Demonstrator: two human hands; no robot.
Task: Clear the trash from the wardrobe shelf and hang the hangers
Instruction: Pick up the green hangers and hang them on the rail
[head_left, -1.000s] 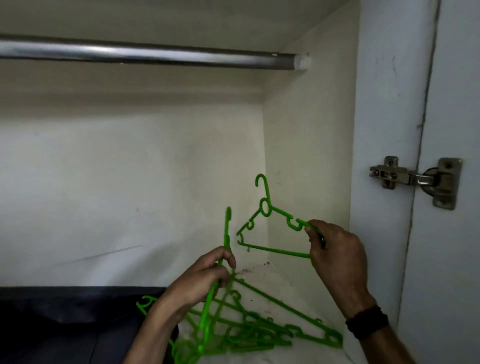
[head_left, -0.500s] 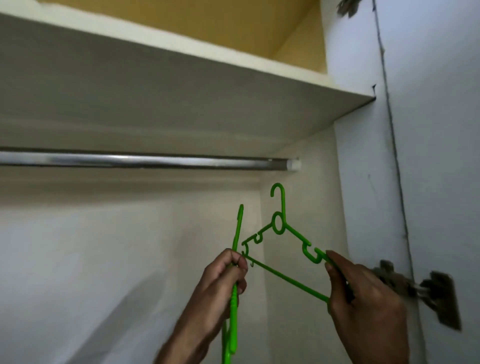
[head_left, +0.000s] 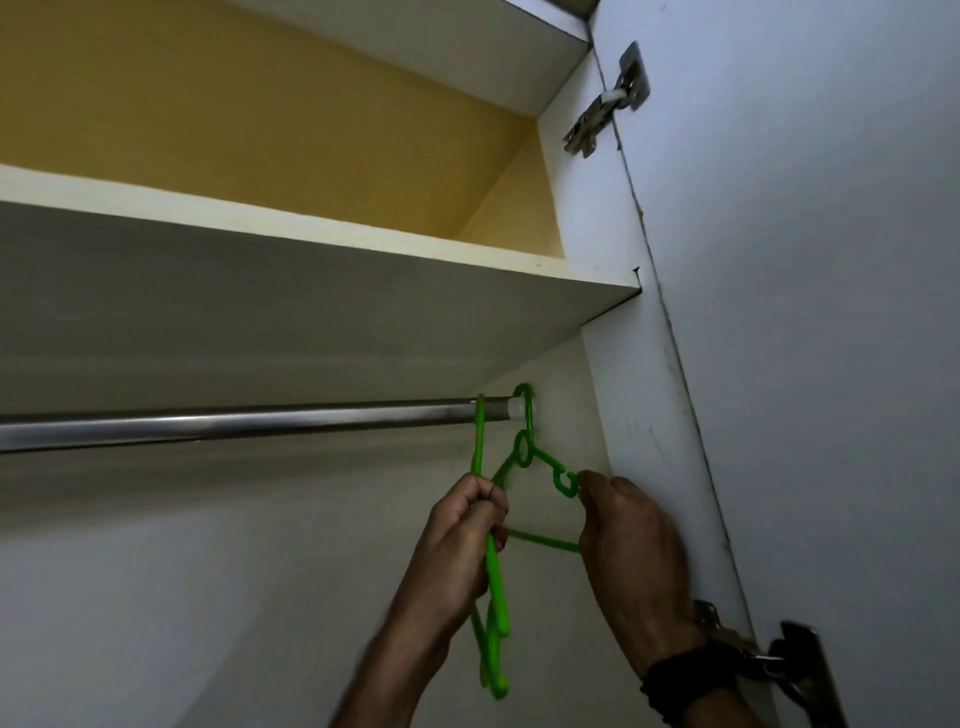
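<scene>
We're hooking two green hangers onto the rail (head_left: 234, 423) at centre frame. Left hand (head_left: 457, 551) is pinching the edge-on hanger (head_left: 491, 582), right hand (head_left: 631, 545) gripping the open hanger (head_left: 540, 543) shoulder. We're seating each hook fully before letting go.

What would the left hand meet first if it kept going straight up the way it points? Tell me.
Probably the metal rod: the left hand points up along its green hanger, whose top already reaches it. Depth is unclear.

Dim inside, the upper shelf (head_left: 311, 130) lit warmer; glare streaks the rail (head_left: 234, 423); hands slightly blurred, straight edges bowing outward at the frame borders
</scene>
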